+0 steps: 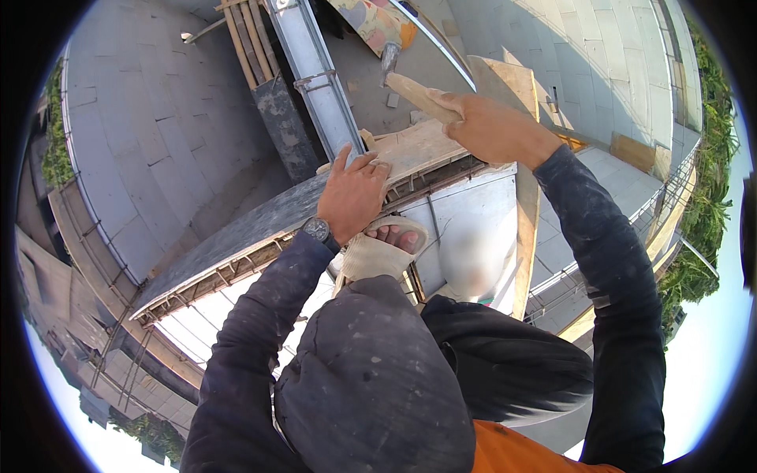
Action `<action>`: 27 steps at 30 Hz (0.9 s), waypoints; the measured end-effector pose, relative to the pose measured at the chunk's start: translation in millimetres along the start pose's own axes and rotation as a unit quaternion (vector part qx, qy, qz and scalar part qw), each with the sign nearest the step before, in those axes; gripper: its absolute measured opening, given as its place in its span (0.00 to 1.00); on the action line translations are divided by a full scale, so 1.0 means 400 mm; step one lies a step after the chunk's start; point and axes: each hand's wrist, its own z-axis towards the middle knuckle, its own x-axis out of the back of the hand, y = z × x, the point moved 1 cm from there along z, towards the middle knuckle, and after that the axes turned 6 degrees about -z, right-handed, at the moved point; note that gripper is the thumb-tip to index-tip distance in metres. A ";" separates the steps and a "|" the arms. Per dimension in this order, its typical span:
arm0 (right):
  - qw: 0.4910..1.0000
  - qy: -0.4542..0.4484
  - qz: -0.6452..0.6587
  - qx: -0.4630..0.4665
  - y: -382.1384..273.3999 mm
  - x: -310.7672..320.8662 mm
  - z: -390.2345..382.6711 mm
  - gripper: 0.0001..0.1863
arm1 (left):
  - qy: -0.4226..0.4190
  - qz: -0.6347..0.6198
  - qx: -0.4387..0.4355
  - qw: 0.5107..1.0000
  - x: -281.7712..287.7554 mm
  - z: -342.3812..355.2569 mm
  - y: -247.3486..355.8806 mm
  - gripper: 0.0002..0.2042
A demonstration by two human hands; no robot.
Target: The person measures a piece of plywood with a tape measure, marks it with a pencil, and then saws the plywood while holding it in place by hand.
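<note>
My right hand (497,126) is closed around the wooden handle of a hammer (418,96). Its metal head is raised above the boards, pointing away from me. My left hand (355,193), with a watch at the wrist, lies on the edge of a wooden formwork board (422,146). Its fingers are stretched and a little apart, beside the near end of a grey metal beam (311,71). I see nothing held in them, though the palm side is hidden. My sandalled foot (386,248) stands just below that hand.
Rebar (213,288) runs along the formwork's open edge. A dark panel (288,130) and upright timbers (251,43) stand left of the beam. Pale block walls (150,134) rise on both sides. An upright plywood piece (509,83) is near my right hand. Lower ground shows beyond the edges.
</note>
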 end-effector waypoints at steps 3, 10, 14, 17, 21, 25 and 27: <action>0.996 0.082 0.018 0.039 -0.005 -0.005 -0.010 0.28 | -0.006 -0.001 0.006 1.000 0.001 0.000 0.000 0.18; 0.955 -0.113 -0.223 0.157 0.002 0.007 0.019 0.31 | -0.005 -0.002 0.009 1.000 0.004 0.001 0.002 0.19; 1.000 -0.007 0.006 -0.011 0.024 0.032 0.011 0.29 | 0.002 -0.007 0.005 1.000 0.002 -0.001 0.003 0.19; 0.996 0.036 -0.079 0.036 0.005 0.020 0.024 0.29 | -0.002 -0.006 0.009 1.000 0.005 0.000 0.000 0.19; 0.950 -0.185 -0.220 0.121 -0.026 0.005 0.051 0.30 | 0.003 -0.010 -0.005 1.000 0.006 0.002 -0.001 0.19; 0.994 -0.085 -0.068 0.002 -0.017 0.047 0.026 0.27 | 0.007 -0.011 -0.003 1.000 0.004 -0.002 0.001 0.19; 0.999 -0.022 -0.044 0.001 -0.014 0.063 0.012 0.26 | 0.004 -0.013 0.000 1.000 0.004 -0.003 0.001 0.19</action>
